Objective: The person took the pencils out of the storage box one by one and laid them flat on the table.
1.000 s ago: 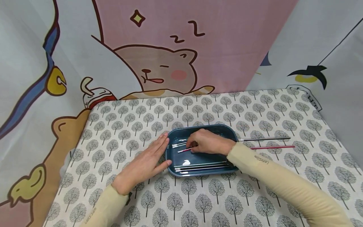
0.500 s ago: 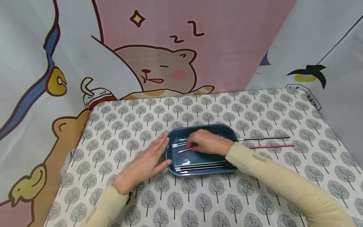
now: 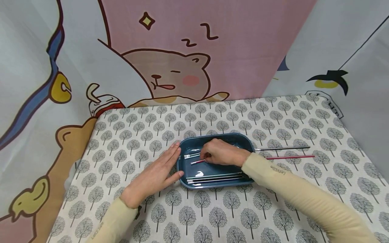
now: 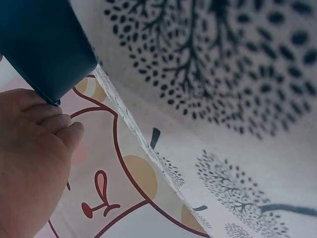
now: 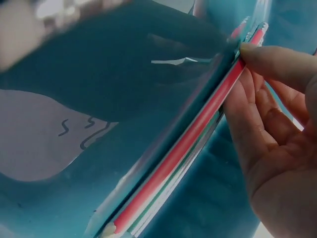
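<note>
My right hand [image 3: 223,152] reaches into a dark blue tray [image 3: 217,169]. Between thumb and fingers it pinches a red pencil [image 3: 197,162] with a silver end. The right wrist view shows the red pencil [image 5: 178,151] slanting across the tray, with a green-and-white one close alongside. Behind that hand, another silver-ended pencil [image 3: 190,155] is partly covered. Several dark pencils [image 3: 215,178] lie side by side along the tray's near wall. My left hand [image 3: 158,173] rests at the tray's left end, fingers extended along the rim and thumb at the near-left corner.
Right of the tray, a black pencil [image 3: 284,148] and a red pencil [image 3: 291,157] lie on the tree-print tablecloth [image 3: 200,209]. Cartoon-printed curtains [image 3: 243,44] enclose the table at the back and sides.
</note>
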